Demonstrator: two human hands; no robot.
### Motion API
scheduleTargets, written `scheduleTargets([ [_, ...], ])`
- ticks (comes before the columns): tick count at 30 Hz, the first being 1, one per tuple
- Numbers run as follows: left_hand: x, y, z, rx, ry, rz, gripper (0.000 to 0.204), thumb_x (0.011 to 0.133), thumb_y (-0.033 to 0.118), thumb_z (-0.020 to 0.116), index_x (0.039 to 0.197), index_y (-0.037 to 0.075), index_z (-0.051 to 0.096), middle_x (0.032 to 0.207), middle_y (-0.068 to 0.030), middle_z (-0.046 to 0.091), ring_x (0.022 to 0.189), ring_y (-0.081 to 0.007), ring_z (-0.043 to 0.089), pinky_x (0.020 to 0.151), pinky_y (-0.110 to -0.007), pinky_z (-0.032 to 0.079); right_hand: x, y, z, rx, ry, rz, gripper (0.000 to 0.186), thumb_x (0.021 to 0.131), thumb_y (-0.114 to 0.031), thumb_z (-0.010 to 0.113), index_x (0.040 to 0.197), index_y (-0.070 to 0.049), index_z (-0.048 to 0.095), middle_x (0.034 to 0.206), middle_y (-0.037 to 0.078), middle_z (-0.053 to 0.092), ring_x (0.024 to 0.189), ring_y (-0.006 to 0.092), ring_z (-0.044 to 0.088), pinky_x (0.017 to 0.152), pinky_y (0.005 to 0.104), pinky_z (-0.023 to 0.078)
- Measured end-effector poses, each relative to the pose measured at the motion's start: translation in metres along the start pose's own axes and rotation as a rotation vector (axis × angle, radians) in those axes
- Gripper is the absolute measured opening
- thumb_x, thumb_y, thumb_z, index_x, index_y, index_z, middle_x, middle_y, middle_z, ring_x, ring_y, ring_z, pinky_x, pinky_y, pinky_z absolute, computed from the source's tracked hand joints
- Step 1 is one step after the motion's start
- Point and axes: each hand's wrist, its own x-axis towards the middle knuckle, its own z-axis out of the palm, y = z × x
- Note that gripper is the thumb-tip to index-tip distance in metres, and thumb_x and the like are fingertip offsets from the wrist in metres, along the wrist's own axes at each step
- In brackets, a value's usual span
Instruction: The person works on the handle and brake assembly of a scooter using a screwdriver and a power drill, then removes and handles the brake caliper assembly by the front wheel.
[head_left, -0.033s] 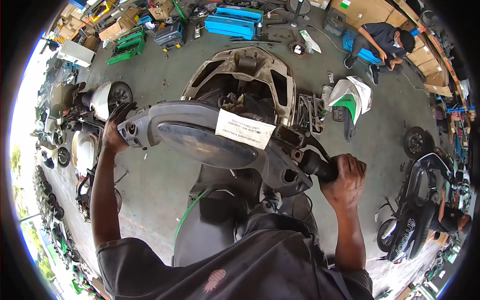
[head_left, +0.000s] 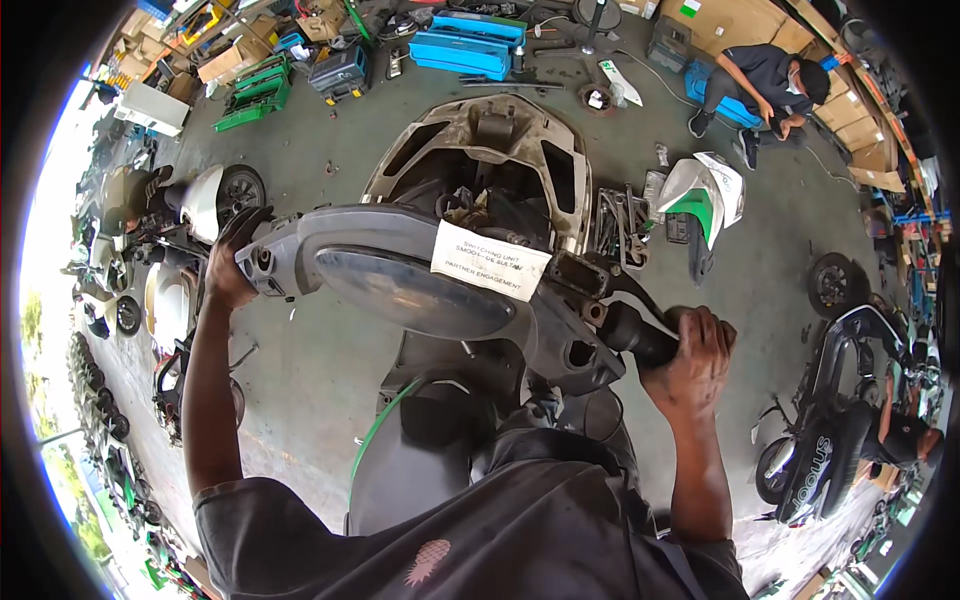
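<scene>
A scooter's dark grey handlebar cover [head_left: 340, 225] spans the view in front of me, with a dark, glossy instrument panel [head_left: 415, 290] in its middle. My left hand [head_left: 232, 268] is wrapped round the left end of the handlebar; the grip under it is mostly hidden. On the other side my right hand [head_left: 688, 362] closes round the black right handlebar grip [head_left: 640, 335], beside a brake lever [head_left: 635, 290]. A printed white paper label [head_left: 490, 262] lies across the cover. Beyond it sits the scooter's dusty, pale front frame [head_left: 490, 125], its inner parts exposed.
A white and green body panel [head_left: 700, 195] lies on the floor at right, near metal parts [head_left: 622, 225]. Blue toolboxes [head_left: 462, 48] and a green tool case [head_left: 255, 92] stand far off. One person [head_left: 765, 85] sits at far right. Scooters [head_left: 215, 195] stand at left.
</scene>
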Motion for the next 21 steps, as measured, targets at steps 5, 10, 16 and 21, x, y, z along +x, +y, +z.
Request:
scheduleTargets([
  [5,-0.001,0.001,-0.003,-0.001,-0.009,-0.032,0.069,0.057,0.018,0.073,0.122,0.005,0.052,0.122,-0.0191,0.054,0.114,-0.0364,0.050,0.097,-0.041,0.040,0.014,-0.025,-0.010,-0.104,0.118,0.015,0.070,0.055,-0.018,0.073,0.120,-0.008,0.047,0.098,0.014,0.056,0.093,0.0332,0.053,0.081,0.0424,0.041],
  [10,0.006,0.004,-0.004,0.033,-0.037,-0.034,0.063,0.059,0.019,0.072,0.118,0.004,0.055,0.121,-0.0174,0.055,0.113,-0.0334,0.051,0.098,-0.039,0.040,-0.010,-0.010,0.010,0.065,-0.094,0.213,0.083,0.058,-0.017,0.073,0.133,-0.009,0.038,0.100,0.016,0.057,0.096,0.0349,0.054,0.087,0.0441,0.041],
  [16,0.002,0.006,-0.006,-0.009,-0.021,-0.074,0.066,0.058,0.019,0.071,0.120,0.004,0.054,0.122,-0.0178,0.054,0.113,-0.0357,0.051,0.097,-0.040,0.041,0.008,-0.022,-0.003,-0.084,0.096,0.020,0.076,0.059,-0.023,0.075,0.126,-0.008,0.044,0.087,0.011,0.055,0.080,0.0315,0.054,0.073,0.0426,0.041],
  [21,0.005,0.014,-0.009,-0.011,-0.011,-0.072,0.068,0.057,0.019,0.073,0.120,0.005,0.053,0.121,-0.0179,0.055,0.113,-0.0359,0.051,0.097,-0.041,0.041,-0.007,-0.012,0.008,0.045,-0.077,0.168,0.080,0.062,-0.017,0.073,0.134,-0.011,0.038,0.101,0.014,0.058,0.097,0.0342,0.054,0.088,0.0445,0.041],
])
